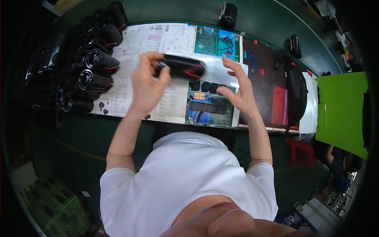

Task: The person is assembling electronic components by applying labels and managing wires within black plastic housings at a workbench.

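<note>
My left hand grips one end of a black cylindrical speaker, held on its side above the worktable. Red wires show near the speaker's right end, which is smeared by motion. To the right of it my right hand is raised with thumb and fingers spread, touching nothing. Beneath the speaker and between the hands is a glossy white strip.
Similar black speakers are piled at the table's left. Printed sheets cover the tabletop. Beyond runs a green surface bearing two black cylinders. A lime-green panel and a red stool are at right.
</note>
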The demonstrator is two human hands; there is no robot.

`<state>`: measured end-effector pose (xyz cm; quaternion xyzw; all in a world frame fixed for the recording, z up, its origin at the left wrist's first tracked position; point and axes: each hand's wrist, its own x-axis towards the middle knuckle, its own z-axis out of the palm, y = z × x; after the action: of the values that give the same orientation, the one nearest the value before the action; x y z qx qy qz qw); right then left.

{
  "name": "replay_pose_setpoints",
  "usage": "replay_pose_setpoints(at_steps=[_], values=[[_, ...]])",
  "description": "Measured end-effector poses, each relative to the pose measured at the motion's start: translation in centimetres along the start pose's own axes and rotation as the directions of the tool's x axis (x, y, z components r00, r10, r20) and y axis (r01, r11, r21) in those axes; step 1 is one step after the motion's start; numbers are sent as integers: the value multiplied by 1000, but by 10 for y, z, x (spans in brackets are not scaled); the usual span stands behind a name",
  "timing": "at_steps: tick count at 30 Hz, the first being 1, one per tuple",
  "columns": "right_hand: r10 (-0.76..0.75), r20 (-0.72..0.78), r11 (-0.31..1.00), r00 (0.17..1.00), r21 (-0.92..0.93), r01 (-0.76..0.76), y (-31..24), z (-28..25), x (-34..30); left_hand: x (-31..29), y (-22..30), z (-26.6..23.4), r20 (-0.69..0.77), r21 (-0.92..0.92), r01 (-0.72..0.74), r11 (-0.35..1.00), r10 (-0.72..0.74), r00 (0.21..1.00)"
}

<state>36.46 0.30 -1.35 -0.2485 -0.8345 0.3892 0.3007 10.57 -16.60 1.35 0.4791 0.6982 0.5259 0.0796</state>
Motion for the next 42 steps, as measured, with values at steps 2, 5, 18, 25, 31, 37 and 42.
replay_pose_setpoints(at_steps=[2,5,18,25,31,37,42], values=[[-85,135,996,987,-16,88,-11,0,-10,-27,-8,30,132,-226,106,968,-77,988],[-44,251,989,967,-126,77,-7,-6,-26,-74,-20,76,287,-421,372,827,-268,920],[-107,231,991,967,-51,122,7,-9,-30,-30,-26,54,336,-70,162,984,-130,933],[188,45,982,981,-13,-188,68,21,40,33,-53,101,583,258,-295,920,95,807],[-24,57,824,998,-565,52,68,43,58,34,-44,104,599,317,-273,908,32,800],[-267,113,677,957,-685,270,72,51,74,40,-44,112,622,344,-291,893,15,782],[-311,61,847,949,-435,306,24,29,77,41,-44,116,605,388,-277,879,-16,796]])
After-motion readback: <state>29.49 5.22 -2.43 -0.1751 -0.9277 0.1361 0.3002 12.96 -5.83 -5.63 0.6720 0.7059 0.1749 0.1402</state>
